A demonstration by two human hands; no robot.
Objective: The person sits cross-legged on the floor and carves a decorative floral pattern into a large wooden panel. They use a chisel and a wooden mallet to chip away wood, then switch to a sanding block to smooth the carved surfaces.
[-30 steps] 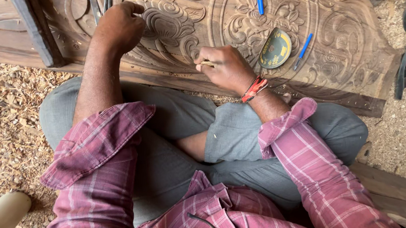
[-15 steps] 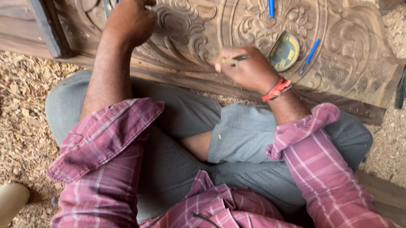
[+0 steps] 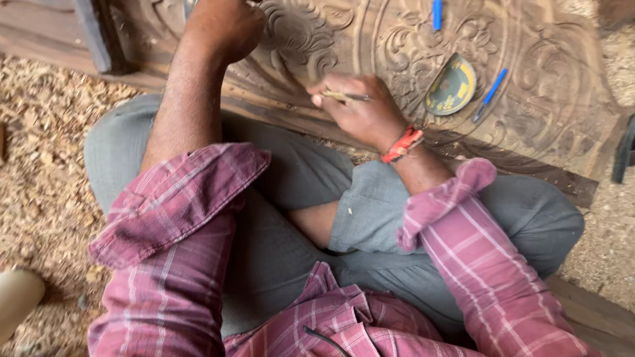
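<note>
A seated carver's right hand (image 3: 364, 112), fingers pinched on a thin pencil (image 3: 346, 96), had shifted along the carved wooden panel (image 3: 543, 102) toward 12 o'clock, marking fresh relief. The left hand (image 3: 227, 20), fingers curled shut, stayed braced on the panel at 11 o'clock.

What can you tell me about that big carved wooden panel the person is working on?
The carved wooden panel lies flat on the ground among wood shavings, brown and covered in raised floral scrolls inside curved borders. The left hand rests on it; the right hand holds a thin tool to its carving. Two blue markers and a round yellowish disc lie on it.
</note>
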